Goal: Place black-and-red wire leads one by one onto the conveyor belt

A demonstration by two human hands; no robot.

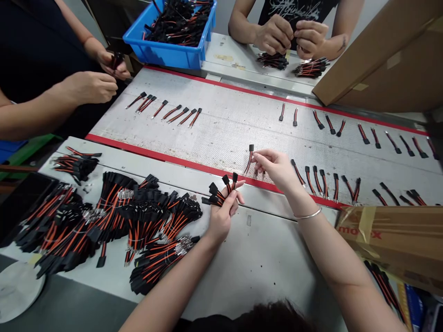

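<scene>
Single cable (251, 148) pinched at the mesh belt (224, 120)

The cable is held upright between thumb and fingers of the right hand (272, 165), on the belt's near side. Nearer and left, a fanned bunch (213, 188) is clasped in the left hand (221, 216). Tangling is probably best avoided by a light grip.

Wired connectors (141, 207) lie on the mesh belt (228, 115) and white bench (277, 249).
</scene>
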